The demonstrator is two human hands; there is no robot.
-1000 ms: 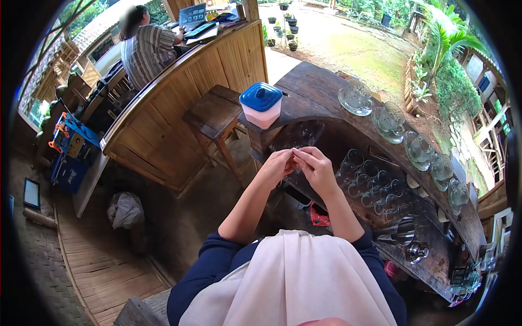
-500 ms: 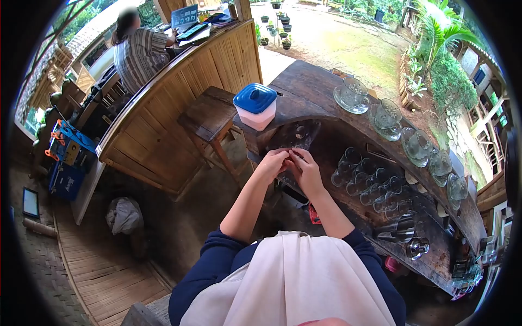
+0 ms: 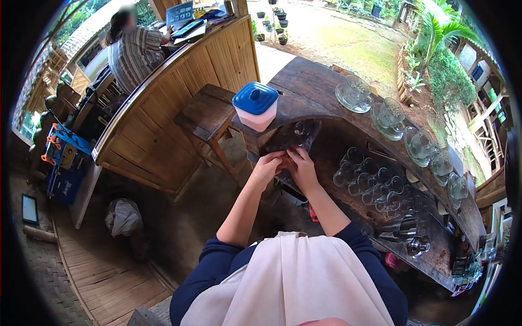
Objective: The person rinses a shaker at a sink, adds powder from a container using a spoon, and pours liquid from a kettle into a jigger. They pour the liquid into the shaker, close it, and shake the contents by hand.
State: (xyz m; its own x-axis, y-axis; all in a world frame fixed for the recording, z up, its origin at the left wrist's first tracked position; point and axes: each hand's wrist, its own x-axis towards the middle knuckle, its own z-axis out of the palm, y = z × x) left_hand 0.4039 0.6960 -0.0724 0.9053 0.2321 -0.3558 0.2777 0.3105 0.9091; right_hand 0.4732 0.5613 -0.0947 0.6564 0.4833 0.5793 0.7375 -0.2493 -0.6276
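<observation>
In front of my chest, my left hand (image 3: 270, 167) and my right hand (image 3: 302, 169) meet with bent fingers, thumbs and fingertips pressed together. Whatever they pinch is too small and hidden to name. Just beyond the fingertips lies a dark, glossy patch (image 3: 298, 136) under the counter's curved edge. Close above my left hand, a square plastic container (image 3: 255, 118) with a blue lid (image 3: 255, 96) and pale pinkish contents stands on the wooden counter (image 3: 310, 81). To the right of my right hand, several glass mugs (image 3: 370, 182) stand in rows on the lower shelf (image 3: 348, 209).
Glass cups on saucers (image 3: 354, 95) line the counter's outer edge. A metal shaker (image 3: 418, 246) lies low on the right. A wooden stool (image 3: 205, 111) stands left, beside a bamboo-panelled desk (image 3: 179, 108) where a person (image 3: 133, 57) sits at a laptop (image 3: 179, 13).
My hands stay together and have shifted only slightly, the fingers turning a little and the right hand's fingers tipping forward. The view has swung slightly; the seated person's head has turned.
</observation>
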